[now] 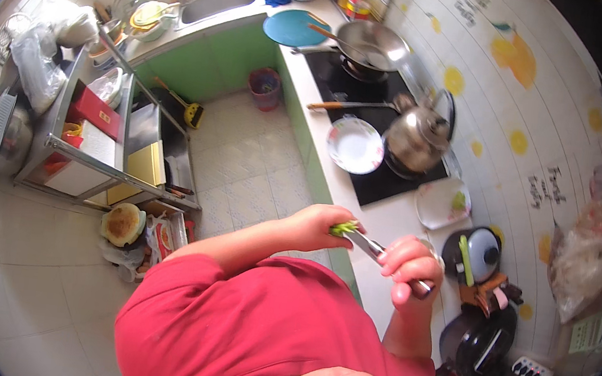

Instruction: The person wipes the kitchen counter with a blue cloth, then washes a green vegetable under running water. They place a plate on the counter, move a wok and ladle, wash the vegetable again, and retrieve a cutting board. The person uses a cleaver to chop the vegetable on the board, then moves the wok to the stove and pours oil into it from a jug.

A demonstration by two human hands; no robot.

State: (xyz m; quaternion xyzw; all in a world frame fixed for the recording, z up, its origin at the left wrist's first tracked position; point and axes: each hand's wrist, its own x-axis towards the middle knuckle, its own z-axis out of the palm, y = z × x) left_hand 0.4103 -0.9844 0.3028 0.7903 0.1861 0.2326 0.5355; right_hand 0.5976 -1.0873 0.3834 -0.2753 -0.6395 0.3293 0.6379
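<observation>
My left hand (319, 228) pinches a short bunch of light green vegetable (344, 228) between thumb and fingers. My right hand (412, 266) is wrapped around the handle of a metal kitchen tool (374, 246), a knife or a peeler. Its bright front end reaches the vegetable; the fingers partly cover the rest. Both hands are above the white counter (374, 276), in front of my red shirt. Nearest to them stands a white dish (434, 207) with a green leafy piece or pattern at one side. A white patterned bowl (356, 145) sits farther along, at the hob's edge.
On the black hob (341, 88) stand a steel wok (372, 42) and a steel kettle (417, 137), with a wooden-handled ladle (345, 105) between. A lidded pot (482, 252) is along the wall. A blue-green board (296, 28) overhangs the counter corner. Left stands a metal rack (123, 169).
</observation>
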